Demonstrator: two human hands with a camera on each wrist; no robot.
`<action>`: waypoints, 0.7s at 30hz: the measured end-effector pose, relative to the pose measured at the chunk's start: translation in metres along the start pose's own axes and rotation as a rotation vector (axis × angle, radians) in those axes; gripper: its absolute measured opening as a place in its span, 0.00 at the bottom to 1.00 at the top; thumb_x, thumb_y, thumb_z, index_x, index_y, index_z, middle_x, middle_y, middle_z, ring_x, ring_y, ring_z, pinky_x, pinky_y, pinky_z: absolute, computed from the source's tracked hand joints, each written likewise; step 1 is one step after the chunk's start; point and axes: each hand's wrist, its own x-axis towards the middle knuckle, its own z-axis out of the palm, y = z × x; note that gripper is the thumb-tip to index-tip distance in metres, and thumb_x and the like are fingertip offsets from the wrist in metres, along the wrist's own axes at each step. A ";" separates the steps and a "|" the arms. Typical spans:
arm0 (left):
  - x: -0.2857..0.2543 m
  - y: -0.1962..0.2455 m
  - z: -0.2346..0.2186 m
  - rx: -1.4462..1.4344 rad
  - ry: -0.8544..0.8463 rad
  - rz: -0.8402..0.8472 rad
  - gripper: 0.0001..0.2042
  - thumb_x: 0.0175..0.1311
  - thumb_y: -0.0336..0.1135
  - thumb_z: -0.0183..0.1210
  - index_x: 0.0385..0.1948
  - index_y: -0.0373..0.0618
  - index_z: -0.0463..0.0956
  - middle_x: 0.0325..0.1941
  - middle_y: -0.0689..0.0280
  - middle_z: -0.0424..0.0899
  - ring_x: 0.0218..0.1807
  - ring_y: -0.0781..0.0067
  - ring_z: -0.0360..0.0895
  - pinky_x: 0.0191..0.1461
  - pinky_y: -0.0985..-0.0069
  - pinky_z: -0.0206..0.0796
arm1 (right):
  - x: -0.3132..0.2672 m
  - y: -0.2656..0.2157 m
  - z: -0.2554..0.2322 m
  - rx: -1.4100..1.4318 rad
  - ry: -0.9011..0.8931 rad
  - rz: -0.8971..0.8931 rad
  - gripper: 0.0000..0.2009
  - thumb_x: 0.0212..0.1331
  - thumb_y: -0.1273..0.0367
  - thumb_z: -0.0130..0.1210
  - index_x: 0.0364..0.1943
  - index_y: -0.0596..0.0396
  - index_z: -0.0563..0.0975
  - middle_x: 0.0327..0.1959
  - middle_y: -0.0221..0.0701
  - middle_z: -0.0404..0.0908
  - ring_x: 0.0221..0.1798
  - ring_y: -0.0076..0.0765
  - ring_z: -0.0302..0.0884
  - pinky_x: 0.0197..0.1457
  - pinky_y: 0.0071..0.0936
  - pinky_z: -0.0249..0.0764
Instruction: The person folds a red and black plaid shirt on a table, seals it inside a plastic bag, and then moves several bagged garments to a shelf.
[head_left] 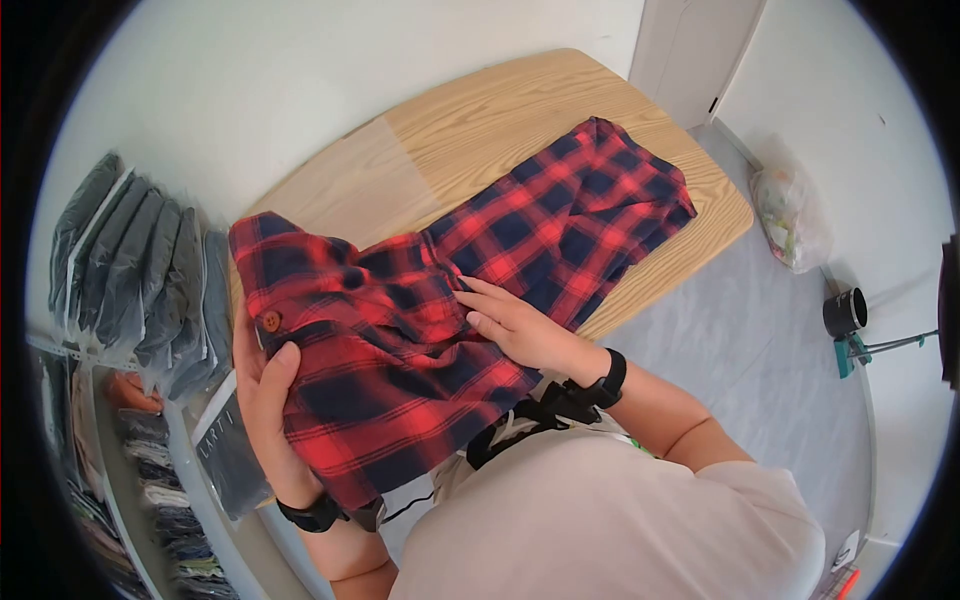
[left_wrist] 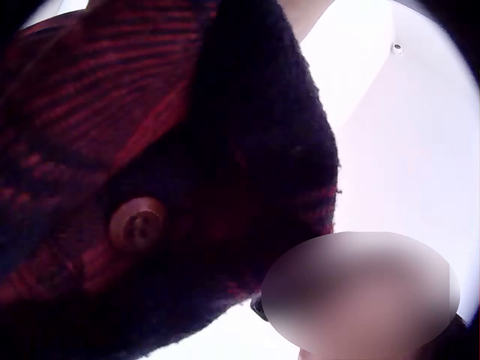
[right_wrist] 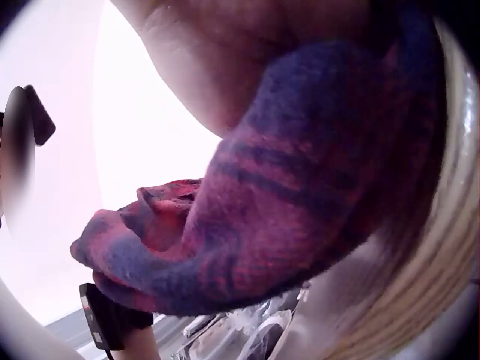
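Note:
A red and navy plaid shirt (head_left: 350, 310) lies across the wooden table (head_left: 500, 85), its near part bunched and hanging over the table's front edge. My left hand (head_left: 265, 385) grips the shirt's left edge, thumb on top and the other fingers partly hidden by the cloth. Close to that thumb sits a brown button (head_left: 271, 321), which shows large in the left wrist view. With fingers fairly straight, my right hand (head_left: 520, 325) rests on the middle of the shirt. In the right wrist view its palm (right_wrist: 247, 45) lies over a fold of plaid cloth (right_wrist: 262, 195).
Dark garments in clear bags (head_left: 130, 260) stand in a row at the left. Below them, shelves (head_left: 120, 480) hold more folded clothes. A filled plastic bag (head_left: 790, 215) and a black cup-shaped thing (head_left: 845, 312) are at the right, beyond the table.

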 end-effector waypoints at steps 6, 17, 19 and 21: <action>0.002 0.018 0.035 -0.022 0.009 -0.024 0.40 0.53 0.40 0.61 0.66 0.35 0.51 0.66 0.54 0.61 0.66 0.63 0.60 0.68 0.71 0.49 | 0.001 0.004 -0.005 0.077 -0.084 0.029 0.21 0.70 0.61 0.36 0.59 0.60 0.67 0.67 0.46 0.58 0.72 0.46 0.47 0.71 0.36 0.49; -0.019 -0.007 -0.016 -0.199 0.052 -0.102 0.33 0.57 0.27 0.54 0.65 0.35 0.51 0.58 0.54 0.69 0.55 0.66 0.72 0.60 0.74 0.62 | 0.010 -0.003 -0.006 0.711 0.154 0.389 0.32 0.58 0.74 0.53 0.65 0.64 0.52 0.64 0.43 0.61 0.64 0.34 0.61 0.65 0.27 0.61; -0.038 -0.032 -0.052 -0.141 0.139 -0.262 0.32 0.60 0.26 0.53 0.66 0.37 0.50 0.57 0.54 0.70 0.54 0.67 0.71 0.60 0.74 0.61 | 0.020 0.000 -0.012 0.870 0.131 0.491 0.33 0.55 0.74 0.55 0.64 0.67 0.53 0.60 0.43 0.65 0.58 0.32 0.67 0.59 0.26 0.65; -0.060 -0.053 -0.091 0.011 0.139 -0.388 0.31 0.61 0.26 0.53 0.67 0.38 0.49 0.57 0.54 0.70 0.54 0.68 0.71 0.60 0.74 0.61 | 0.031 -0.003 -0.016 1.002 0.125 0.590 0.32 0.53 0.72 0.58 0.61 0.66 0.58 0.48 0.37 0.76 0.49 0.28 0.73 0.50 0.24 0.68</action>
